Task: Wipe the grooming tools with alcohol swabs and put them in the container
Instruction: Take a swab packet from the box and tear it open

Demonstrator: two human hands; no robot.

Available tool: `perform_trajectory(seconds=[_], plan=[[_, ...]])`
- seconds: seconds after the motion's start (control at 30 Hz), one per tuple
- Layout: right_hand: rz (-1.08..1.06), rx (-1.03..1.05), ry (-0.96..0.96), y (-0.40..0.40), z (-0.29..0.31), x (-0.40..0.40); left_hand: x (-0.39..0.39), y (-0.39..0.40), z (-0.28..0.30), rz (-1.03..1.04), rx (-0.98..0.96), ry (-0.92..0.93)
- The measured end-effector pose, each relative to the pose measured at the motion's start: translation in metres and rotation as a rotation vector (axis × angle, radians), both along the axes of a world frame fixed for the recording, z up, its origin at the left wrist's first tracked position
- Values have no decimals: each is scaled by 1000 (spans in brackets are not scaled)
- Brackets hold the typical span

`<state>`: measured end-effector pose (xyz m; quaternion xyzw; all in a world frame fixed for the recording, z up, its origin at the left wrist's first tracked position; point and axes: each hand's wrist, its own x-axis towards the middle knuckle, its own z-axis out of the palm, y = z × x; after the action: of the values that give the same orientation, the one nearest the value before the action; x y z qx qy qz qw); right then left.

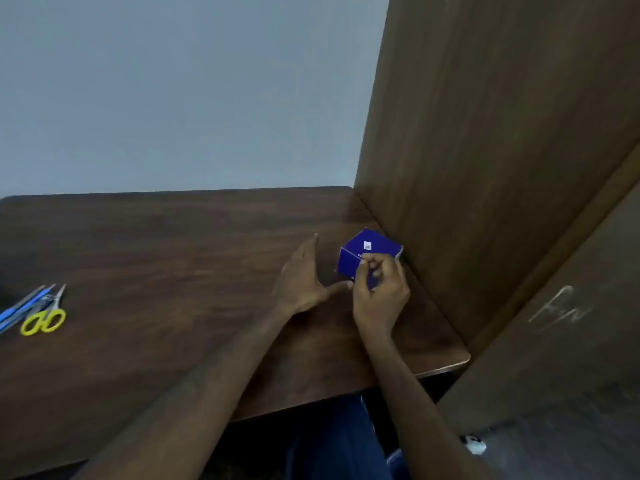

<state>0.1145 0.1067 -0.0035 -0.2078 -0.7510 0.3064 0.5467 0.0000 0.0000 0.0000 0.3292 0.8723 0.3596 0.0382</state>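
Grooming tools (34,311) lie tips away; right hand (379,292) pinches blue box (363,252), left hand (303,278) open.

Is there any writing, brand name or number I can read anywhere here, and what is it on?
No text here can be read for certain.
Blue box: a small white sticker with dark marks, too small and blurred to read.
Blue box, front face: a trace of white print beside the right hand, mostly covered, unreadable.
Wooden panel on the right: pale chalk-like scrawl, perhaps letters, not legible.
Scissors and other tools: no visible text.
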Motion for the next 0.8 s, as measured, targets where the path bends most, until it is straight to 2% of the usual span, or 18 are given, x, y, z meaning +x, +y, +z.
perform_trajectory(seconds=[0.13,0.23,0.3,0.47,0.67,0.8], plan=[[-161,-417,142,13,-4,-2,8,41,-3,-18,4,39],[-188,-592,19,26,-11,-7,10,58,-11,-9,4,94],[-129,-537,-57,28,-13,-10,7,58,-11,1,28,90],[-25,-399,-176,24,-14,-8,1,42,-8,-15,221,-63],[86,-211,-123,17,-11,-6,-38,-35,9,-118,98,-31],[279,36,-255,19,-1,-25,-57,-74,20,-101,98,-75]])
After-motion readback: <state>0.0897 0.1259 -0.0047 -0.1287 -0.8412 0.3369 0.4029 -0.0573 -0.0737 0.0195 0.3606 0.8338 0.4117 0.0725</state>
